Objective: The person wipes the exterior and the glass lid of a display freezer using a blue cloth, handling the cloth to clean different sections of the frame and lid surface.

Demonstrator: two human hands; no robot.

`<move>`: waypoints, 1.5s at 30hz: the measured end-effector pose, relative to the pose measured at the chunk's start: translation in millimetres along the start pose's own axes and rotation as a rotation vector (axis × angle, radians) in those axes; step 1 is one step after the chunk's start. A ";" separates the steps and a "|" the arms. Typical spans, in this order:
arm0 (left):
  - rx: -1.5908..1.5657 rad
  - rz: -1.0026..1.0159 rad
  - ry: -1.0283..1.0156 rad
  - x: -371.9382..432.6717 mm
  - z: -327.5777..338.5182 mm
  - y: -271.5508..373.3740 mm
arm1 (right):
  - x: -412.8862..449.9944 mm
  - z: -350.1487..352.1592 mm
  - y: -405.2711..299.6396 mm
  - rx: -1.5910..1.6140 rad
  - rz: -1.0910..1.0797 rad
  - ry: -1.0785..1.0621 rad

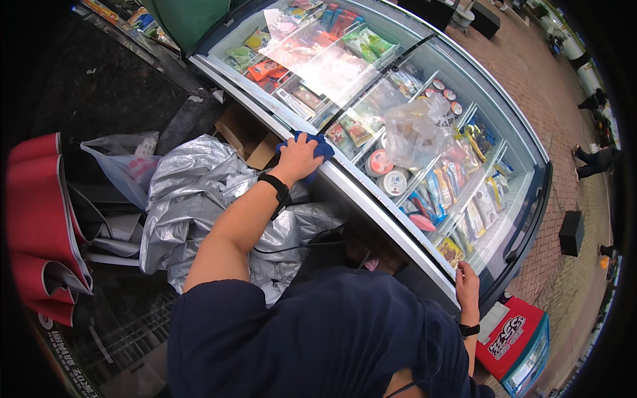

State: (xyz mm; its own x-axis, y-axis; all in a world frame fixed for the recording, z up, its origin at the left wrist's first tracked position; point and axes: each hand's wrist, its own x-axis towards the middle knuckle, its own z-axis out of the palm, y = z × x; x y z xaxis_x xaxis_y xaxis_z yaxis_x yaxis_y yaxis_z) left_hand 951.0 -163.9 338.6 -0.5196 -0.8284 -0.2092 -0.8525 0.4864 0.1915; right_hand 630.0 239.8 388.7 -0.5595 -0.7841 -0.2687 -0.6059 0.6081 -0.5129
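A chest freezer with sliding glass lids stands before me, its pale front rim (368, 196) running diagonally. My left hand (298, 156) presses a crumpled dark blue cloth (323, 149) on that rim, near where the lids meet. Farther right, my right hand (467, 281) rests at the freezer's front edge near its right corner, fingers slightly bent; whether it grips anything is unclear. A clear plastic bag (420, 132) lies over the right lid area. Through the glass show wrapped ice creams (445, 184) and round tubs (393, 183) between wire dividers.
A crumpled silver cover (194, 184) and an open cardboard box (244, 134) lie by the freezer's near side. Red fabric (40, 224) hangs at the left. A red cooler (515, 338) stands at lower right. Beyond, people walk on brick paving (542, 199) beside a black block (571, 233).
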 end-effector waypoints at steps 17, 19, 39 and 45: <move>-0.333 -0.381 0.408 58.5 19.7 -135.9 | -34.0 1.1 22.0 -0.075 0.033 -0.027; -0.352 -0.364 0.380 51.6 28.6 -115.3 | -16.4 6.7 19.3 -0.107 0.021 -0.061; -0.694 -0.754 0.492 114.9 6.2 -150.7 | 171.1 129.8 -253.9 -0.041 -0.914 -0.301; -0.678 -0.799 0.512 159.8 -17.3 -222.1 | 175.4 169.7 -256.5 -0.395 -0.916 -0.362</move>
State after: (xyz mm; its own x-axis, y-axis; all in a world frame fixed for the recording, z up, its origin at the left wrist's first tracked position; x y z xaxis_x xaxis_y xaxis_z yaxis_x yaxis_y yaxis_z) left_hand 1058.3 -409.1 279.2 0.3673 -0.9223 -0.1202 -0.6413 -0.3447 0.6855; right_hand 783.2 -74.8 334.8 0.3660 -0.9143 -0.1737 -0.8882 -0.2874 -0.3585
